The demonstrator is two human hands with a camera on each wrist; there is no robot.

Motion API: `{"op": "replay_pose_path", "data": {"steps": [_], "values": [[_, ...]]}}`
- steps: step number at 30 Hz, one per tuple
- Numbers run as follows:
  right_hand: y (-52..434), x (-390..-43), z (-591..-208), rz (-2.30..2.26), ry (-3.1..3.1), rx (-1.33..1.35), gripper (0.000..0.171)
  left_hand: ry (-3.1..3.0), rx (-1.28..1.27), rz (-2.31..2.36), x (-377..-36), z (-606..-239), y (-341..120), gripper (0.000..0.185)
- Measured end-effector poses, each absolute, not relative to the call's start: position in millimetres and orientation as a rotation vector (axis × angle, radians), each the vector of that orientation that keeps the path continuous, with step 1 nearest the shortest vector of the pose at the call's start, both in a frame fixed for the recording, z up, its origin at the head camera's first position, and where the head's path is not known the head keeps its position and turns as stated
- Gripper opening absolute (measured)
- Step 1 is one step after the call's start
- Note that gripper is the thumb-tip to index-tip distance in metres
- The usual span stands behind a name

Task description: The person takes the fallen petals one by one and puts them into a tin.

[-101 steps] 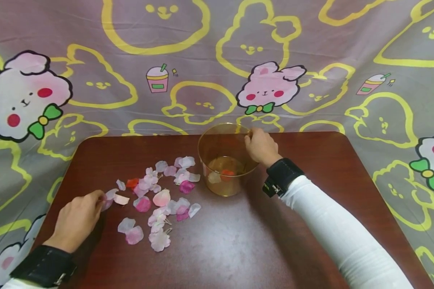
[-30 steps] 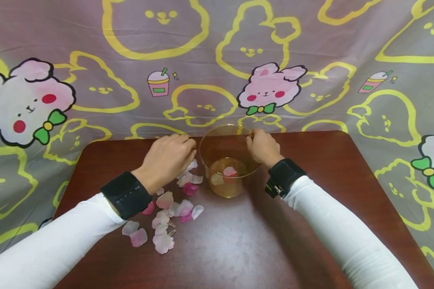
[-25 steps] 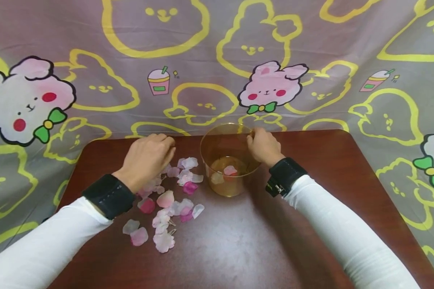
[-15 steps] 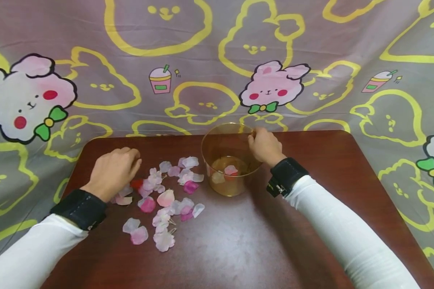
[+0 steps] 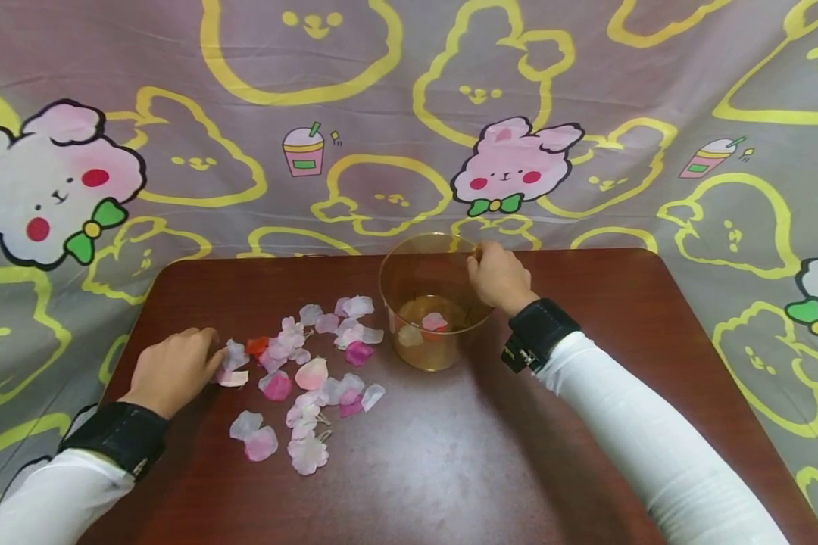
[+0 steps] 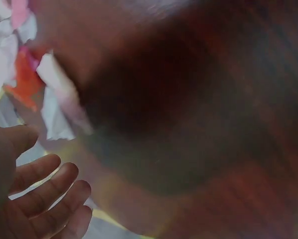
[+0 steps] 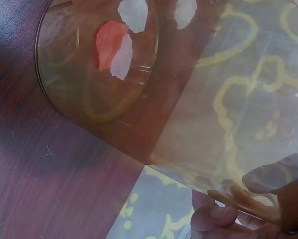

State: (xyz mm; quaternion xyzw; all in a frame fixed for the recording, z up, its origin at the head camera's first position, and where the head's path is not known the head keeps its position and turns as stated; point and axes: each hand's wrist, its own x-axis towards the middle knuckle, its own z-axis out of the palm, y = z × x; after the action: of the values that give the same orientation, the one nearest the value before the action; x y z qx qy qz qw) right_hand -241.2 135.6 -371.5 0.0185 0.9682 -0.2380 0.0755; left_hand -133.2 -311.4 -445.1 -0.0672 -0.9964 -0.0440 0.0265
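My left hand [image 5: 173, 371] is low at the table's left, beside a pale petal [image 5: 233, 378]. In the left wrist view that hand [image 6: 47, 199] has loosely bent, spread fingers and nothing between them, just short of a white-pink petal [image 6: 63, 89]. Flower petals in pink, white and orange-red lie scattered, among them a peach petal [image 5: 312, 374] and an orange-red petal [image 5: 257, 347]. My right hand [image 5: 500, 278] grips the rim of a clear amber bucket [image 5: 419, 354]. Inside it show a red petal [image 7: 109, 44], a pink petal [image 7: 121, 59] and a white petal [image 7: 133, 14].
The dark brown table [image 5: 436, 469] reaches back to a patterned cloth [image 5: 382, 98] hanging behind it. Two petals [image 5: 254, 435] lie apart at the front left. Pink blossoms with thin stems [image 5: 307, 431] lie near the middle.
My left hand carried a petal to the bucket, where another pale pink petal now lies, then moved back left and down to the leftmost petals. The right hand has kept its hold on the rim.
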Motion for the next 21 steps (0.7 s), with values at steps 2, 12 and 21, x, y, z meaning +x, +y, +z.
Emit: {"op": "replay_pose_path", "data": {"steps": [2, 12, 21], "values": [[136, -241, -372, -0.712, 2.905, 0.057, 0.029, -3.089, -0.192, -0.152, -131, -450, -312, 0.026], [135, -240, -373, -0.713, 2.893, 0.059, 0.029, -3.134, -0.152, -0.252, -128, -465, -311, 0.023], [136, -242, -373, -0.713, 2.911, 0.061, 0.028, -3.014, -0.231, -0.242, -130, -450, -304, 0.012]]}}
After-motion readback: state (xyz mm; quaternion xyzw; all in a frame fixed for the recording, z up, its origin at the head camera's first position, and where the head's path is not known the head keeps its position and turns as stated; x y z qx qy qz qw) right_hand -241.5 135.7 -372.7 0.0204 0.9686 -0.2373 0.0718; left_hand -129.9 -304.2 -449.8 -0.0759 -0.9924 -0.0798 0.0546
